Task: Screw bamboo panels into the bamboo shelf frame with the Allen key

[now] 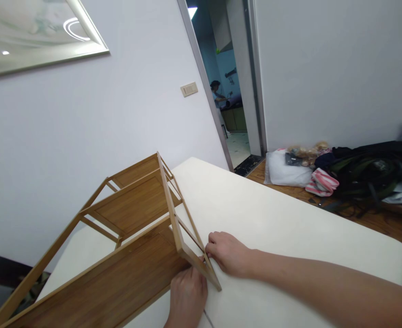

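A brown wooden shelf rack (pixel 129 209) with several panels and slim rails rests tilted on the white table (pixel 255 214). My left hand (pixel 189 291) is closed around the rack's near corner, under the end of a rail, its fingertips partly hidden by the wood. Against the outer side of the same rail, my right hand (pixel 226 253) is curled shut, fingertips pressed at the frame. Whatever small thing may lie between those fingers is hidden. A thin grey rod-like line (pixel 208 319) shows beside my left wrist; its kind is unclear.
A white wall with a framed picture (pixel 43 36) and a light switch (pixel 189 89) stands behind the table. Through the doorway (pixel 235 91) a person is visible in another room. Bags and clothes (pixel 324 171) lie piled on the wooden floor at right.
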`<state>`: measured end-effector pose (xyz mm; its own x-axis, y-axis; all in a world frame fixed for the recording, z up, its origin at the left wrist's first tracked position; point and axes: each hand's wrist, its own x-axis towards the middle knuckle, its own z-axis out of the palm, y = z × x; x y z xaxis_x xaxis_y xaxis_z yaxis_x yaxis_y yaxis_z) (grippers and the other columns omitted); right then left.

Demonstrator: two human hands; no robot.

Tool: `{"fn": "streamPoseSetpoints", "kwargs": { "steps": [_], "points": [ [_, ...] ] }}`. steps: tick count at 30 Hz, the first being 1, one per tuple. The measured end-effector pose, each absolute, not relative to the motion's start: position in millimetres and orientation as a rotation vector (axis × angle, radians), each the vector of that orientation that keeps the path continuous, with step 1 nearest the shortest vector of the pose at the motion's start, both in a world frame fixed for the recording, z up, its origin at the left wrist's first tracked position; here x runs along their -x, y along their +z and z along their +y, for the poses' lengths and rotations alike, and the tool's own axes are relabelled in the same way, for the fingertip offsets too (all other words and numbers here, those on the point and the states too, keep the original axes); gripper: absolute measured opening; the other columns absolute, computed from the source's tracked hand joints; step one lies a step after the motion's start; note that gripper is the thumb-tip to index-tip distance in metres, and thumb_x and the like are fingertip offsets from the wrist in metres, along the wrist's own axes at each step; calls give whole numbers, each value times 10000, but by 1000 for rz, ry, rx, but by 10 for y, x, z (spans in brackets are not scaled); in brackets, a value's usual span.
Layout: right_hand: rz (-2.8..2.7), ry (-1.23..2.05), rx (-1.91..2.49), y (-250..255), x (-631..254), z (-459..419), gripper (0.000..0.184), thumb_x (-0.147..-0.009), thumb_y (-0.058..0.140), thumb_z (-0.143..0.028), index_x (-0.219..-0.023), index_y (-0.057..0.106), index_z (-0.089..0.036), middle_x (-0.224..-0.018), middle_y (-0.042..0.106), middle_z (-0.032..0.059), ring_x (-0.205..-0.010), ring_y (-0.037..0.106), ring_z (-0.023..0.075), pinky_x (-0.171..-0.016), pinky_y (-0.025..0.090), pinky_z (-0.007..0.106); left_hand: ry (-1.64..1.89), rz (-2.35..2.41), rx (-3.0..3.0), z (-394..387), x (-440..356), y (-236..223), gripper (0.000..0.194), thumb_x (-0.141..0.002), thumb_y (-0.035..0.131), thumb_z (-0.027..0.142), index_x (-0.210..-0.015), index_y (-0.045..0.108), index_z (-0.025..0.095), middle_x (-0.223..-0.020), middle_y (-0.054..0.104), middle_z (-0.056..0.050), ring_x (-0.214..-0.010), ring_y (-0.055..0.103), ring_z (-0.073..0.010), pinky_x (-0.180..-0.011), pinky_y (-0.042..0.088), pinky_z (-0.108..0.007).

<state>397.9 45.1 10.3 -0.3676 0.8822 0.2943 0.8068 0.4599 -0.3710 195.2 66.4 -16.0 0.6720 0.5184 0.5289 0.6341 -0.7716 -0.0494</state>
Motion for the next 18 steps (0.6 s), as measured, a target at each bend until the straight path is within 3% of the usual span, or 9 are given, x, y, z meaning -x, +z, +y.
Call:
{"fn": "streamPoseSetpoints", "kwargs": {
  "steps": [8,18],
  "points": [
    [-2205,305,1360,98,-3994,449,159,-902,461,-185,-898,619,-182,-911,573,58,-822,540,160,-710,400,267,-692,-966,2670,660,-1948,-167,234,-832,427,89,-705,583,209,-504,599,2,-502,632,-175,-562,536,-263],
    [-2258,254,1424,100,-3986,453,178,-930,442,-225,-896,613,-192,-918,570,58,-814,510,162,-705,368,276,-704,-986,2647,658,-1958,-159,200,-832,465,89,-725,598,192,-527,625,-3,-526,643,-161,-574,512,-234]
  ]
}}
